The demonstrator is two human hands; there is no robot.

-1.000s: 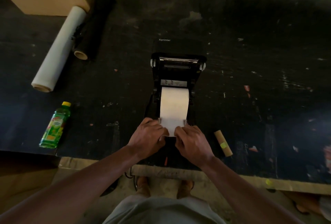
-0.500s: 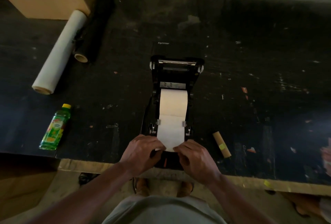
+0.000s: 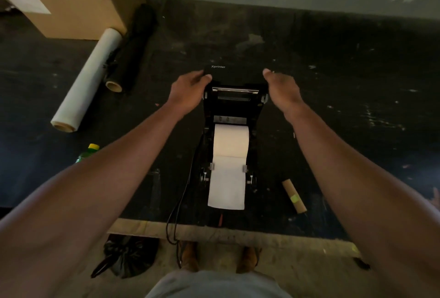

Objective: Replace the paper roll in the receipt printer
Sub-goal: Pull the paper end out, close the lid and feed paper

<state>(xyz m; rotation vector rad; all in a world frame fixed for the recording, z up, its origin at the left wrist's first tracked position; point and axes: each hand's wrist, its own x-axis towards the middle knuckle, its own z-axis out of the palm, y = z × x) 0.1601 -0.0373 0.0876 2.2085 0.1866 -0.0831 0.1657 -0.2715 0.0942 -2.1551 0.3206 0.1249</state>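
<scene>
Both arms extended since; left hand (image 3: 189, 89), right hand (image 3: 282, 88) flank printer lid (image 3: 234, 74).

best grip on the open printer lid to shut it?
Judging by its pose, take the lid by its two far corners, one hand per side, coming from left and right. It stands open behind the paper roll, and the left hand and right hand already flank it there.
</scene>
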